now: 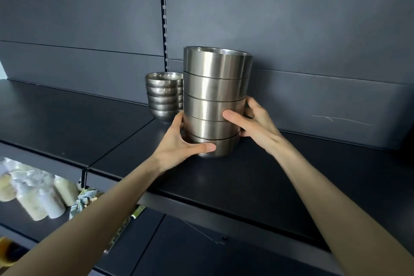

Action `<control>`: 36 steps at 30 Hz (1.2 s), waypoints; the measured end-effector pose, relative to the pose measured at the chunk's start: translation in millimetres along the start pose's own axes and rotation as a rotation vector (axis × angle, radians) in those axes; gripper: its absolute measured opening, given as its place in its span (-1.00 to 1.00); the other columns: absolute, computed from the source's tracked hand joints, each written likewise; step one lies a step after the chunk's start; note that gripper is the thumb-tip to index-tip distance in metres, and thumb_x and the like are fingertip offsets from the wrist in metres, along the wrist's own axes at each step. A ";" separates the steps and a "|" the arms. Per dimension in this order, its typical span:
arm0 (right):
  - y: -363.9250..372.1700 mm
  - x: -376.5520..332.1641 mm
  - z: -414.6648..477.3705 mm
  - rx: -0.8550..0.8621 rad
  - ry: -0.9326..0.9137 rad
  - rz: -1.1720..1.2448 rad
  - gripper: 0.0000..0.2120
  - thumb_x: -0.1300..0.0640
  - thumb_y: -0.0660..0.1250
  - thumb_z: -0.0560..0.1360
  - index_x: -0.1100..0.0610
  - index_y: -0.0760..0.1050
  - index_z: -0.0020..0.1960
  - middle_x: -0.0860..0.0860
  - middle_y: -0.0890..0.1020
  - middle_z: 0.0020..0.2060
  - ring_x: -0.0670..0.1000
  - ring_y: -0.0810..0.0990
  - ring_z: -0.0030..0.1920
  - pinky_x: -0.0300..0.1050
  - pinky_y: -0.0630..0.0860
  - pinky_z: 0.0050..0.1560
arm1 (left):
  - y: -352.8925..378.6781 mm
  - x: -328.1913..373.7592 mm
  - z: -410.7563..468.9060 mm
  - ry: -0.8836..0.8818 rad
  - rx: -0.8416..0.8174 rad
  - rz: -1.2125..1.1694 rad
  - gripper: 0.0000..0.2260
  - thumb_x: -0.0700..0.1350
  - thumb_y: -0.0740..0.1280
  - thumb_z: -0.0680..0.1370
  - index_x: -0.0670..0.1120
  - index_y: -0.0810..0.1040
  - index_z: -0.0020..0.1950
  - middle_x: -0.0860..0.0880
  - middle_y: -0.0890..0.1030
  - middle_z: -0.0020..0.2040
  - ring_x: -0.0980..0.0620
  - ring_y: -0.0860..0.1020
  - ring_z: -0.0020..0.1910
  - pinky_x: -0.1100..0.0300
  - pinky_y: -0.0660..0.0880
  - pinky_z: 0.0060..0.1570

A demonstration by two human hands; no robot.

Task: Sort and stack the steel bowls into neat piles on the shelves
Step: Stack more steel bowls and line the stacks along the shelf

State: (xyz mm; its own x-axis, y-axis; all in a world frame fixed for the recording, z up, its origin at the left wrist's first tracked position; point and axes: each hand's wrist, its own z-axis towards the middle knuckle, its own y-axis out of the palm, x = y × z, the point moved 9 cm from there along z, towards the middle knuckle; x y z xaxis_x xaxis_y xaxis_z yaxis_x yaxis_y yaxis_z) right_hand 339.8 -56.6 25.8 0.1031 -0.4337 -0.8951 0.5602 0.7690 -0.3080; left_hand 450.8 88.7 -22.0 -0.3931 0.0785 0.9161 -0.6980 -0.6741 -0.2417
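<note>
Head: nested bowls [212,87] between left hand [179,143], right hand [255,122]

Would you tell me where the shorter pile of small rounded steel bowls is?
In the head view, the shorter bowl pile stands on the dark shelf, left of and behind the tall steel bowl pile.

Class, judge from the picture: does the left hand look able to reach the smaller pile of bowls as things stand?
Probably yes. The smaller pile stands just beyond the left hand, with only open shelf between; but that hand now grips the tall pile and must let go first.
</note>
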 end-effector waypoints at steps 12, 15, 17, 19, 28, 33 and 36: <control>34.8 -68.5 -27.8 -0.034 -0.094 -0.003 -0.50 -0.35 0.49 0.13 -0.33 0.46 0.03 -0.28 0.67 -0.02 -0.23 0.63 0.02 -0.02 0.56 0.08 | -43.1 47.1 -56.2 0.047 0.088 0.001 -0.13 0.16 0.62 0.08 0.07 0.36 0.32 0.10 0.59 0.16 0.11 0.57 0.14 0.02 0.52 0.19; 61.0 -83.6 -36.0 -0.052 -0.114 -0.005 -0.40 -0.40 0.50 0.09 -0.28 0.47 0.07 -0.28 0.67 -0.02 -0.23 0.64 0.01 -0.06 0.56 0.05 | -67.3 48.8 -79.3 0.049 0.116 0.014 -0.15 0.19 0.62 0.07 0.12 0.37 0.29 0.11 0.59 0.14 0.09 0.58 0.14 0.03 0.52 0.19; 84.1 -94.6 -43.9 -0.064 -0.123 0.001 -0.40 -0.43 0.49 0.06 -0.29 0.47 0.04 -0.31 0.66 -0.05 -0.26 0.64 -0.04 -0.25 0.54 -0.12 | -86.2 48.5 -96.9 0.055 0.136 0.005 -0.18 0.19 0.62 0.06 0.18 0.38 0.25 0.12 0.60 0.12 0.08 0.59 0.13 0.08 0.53 0.15; 109.5 -107.5 -52.1 -0.068 -0.137 -0.007 -0.44 -0.45 0.48 0.05 -0.33 0.47 -0.01 -0.34 0.66 -0.07 -0.30 0.63 -0.06 -0.36 0.49 -0.21 | -108.8 50.2 -115.0 0.071 0.144 -0.016 -0.18 0.17 0.62 0.05 0.19 0.37 0.25 0.11 0.61 0.12 0.12 0.61 0.09 0.21 0.57 0.03; 260.8 -153.6 -92.1 -0.087 -0.157 0.080 -0.48 -0.35 0.49 0.13 -0.23 0.51 0.03 -0.26 0.68 -0.07 -0.23 0.64 -0.03 -0.23 0.51 -0.11 | -248.4 36.0 -213.8 0.039 0.196 0.077 -0.08 0.20 0.60 0.05 0.15 0.33 0.36 0.21 0.60 0.09 0.23 0.56 0.10 0.28 0.52 0.05; 335.6 -183.5 -74.3 -0.135 -0.169 0.089 -0.43 -0.38 0.48 0.13 -0.22 0.47 0.06 -0.32 0.65 -0.07 -0.24 0.63 -0.02 -0.10 0.55 -0.01 | -329.4 34.3 -232.7 0.052 0.248 0.068 -0.07 0.16 0.61 0.05 0.16 0.29 0.35 0.20 0.61 0.07 0.19 0.59 0.07 0.29 0.56 -0.05; 373.2 -205.1 -45.9 -0.137 -0.190 0.099 -0.43 -0.36 0.48 0.12 -0.23 0.45 0.07 -0.31 0.65 -0.08 -0.26 0.64 -0.07 -0.17 0.56 -0.07 | -379.0 35.9 -224.5 0.070 0.287 0.080 -0.03 0.16 0.62 0.04 0.15 0.27 0.38 0.14 0.60 0.11 0.18 0.60 0.06 0.25 0.56 -0.04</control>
State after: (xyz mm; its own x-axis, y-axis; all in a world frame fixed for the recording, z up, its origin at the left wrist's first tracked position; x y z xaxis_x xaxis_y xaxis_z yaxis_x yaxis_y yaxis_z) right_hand 489.9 340.8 79.7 0.3119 -0.4241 -0.8502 0.4242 0.8629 -0.2748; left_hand 566.9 511.9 30.7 -0.4876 0.0604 0.8710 -0.4693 -0.8593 -0.2032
